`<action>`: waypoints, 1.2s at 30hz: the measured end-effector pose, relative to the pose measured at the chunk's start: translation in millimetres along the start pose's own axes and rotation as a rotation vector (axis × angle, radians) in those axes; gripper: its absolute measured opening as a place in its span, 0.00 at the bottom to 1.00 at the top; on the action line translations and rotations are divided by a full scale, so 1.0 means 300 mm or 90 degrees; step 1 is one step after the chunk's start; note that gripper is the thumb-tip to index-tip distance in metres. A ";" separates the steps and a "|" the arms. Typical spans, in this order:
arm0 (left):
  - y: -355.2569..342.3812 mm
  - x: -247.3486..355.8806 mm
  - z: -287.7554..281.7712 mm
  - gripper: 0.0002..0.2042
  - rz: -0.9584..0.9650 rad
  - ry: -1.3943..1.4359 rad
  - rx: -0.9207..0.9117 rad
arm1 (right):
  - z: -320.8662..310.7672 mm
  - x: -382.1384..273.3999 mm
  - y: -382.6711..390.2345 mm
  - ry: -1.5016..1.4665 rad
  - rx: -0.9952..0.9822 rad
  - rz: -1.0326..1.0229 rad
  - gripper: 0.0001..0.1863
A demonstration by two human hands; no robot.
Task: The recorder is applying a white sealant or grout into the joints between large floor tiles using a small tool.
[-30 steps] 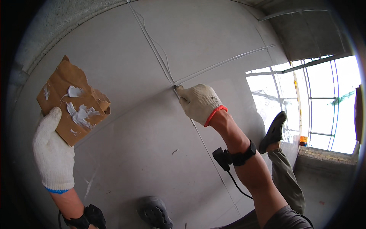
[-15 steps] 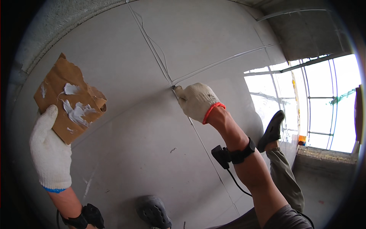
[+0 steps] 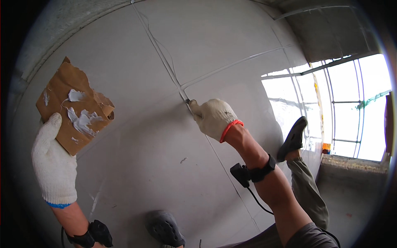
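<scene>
My left hand, in a white knit glove with a blue cuff, grips a torn piece of brown cardboard carrying smears of white paste. My right hand, in a cream glove with a red cuff, is closed around a small dark tool, mostly hidden by the fingers. Its tip touches a joint in the pale grey tiles, just below a crossing of joints. Strips of white material run along the joints above and to the right of that crossing.
A dark clog on a leg rests at the right, another at the bottom. A bright opening with metal bars, mirrored in the glossy tiles, fills the right side, with a small orange object at its sill. A rough concrete edge borders the upper left.
My right hand and its tool have moved a little down along the joint, away from the crossing. The cardboard has shifted slightly leftward in the picture, and the whole view has shifted slightly.
</scene>
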State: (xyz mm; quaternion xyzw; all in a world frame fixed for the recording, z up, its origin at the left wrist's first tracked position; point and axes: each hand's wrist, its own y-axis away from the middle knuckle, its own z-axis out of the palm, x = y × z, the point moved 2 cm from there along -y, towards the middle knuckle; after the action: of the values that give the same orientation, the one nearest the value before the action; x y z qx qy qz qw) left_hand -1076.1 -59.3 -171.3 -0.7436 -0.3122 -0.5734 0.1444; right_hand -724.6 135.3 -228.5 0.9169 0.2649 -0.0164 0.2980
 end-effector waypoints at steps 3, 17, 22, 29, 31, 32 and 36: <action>0.010 0.000 0.034 0.18 -0.024 0.062 0.009 | 0.021 0.016 0.028 0.004 -0.016 0.003 0.15; 0.003 -0.006 0.086 0.17 -0.001 0.108 -0.053 | 0.130 0.091 0.197 0.002 0.037 -0.037 0.18; 0.009 -0.025 0.094 0.17 0.158 -0.163 -0.058 | 0.175 0.104 0.254 -0.018 0.020 -0.031 0.19; -0.052 0.033 0.049 0.17 0.274 -0.254 -0.077 | 0.182 0.030 0.367 -0.036 0.031 -0.031 0.20; -0.066 0.041 0.036 0.19 0.098 0.019 -0.101 | 0.187 0.014 0.396 -0.026 0.013 -0.023 0.20; -0.068 0.041 0.036 0.19 0.100 0.018 -0.105 | 0.189 0.011 0.405 -0.029 0.015 -0.019 0.20; -0.076 0.050 0.027 0.16 0.101 0.039 -0.121 | 0.187 -0.005 0.428 -0.041 0.034 -0.051 0.18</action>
State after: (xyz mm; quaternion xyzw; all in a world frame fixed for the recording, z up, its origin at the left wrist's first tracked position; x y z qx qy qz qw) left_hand -1082.1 -32.8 -162.9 -0.7584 -0.1923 -0.6096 0.1273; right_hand -655.1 16.0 -205.3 0.9122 0.2911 -0.0649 0.2811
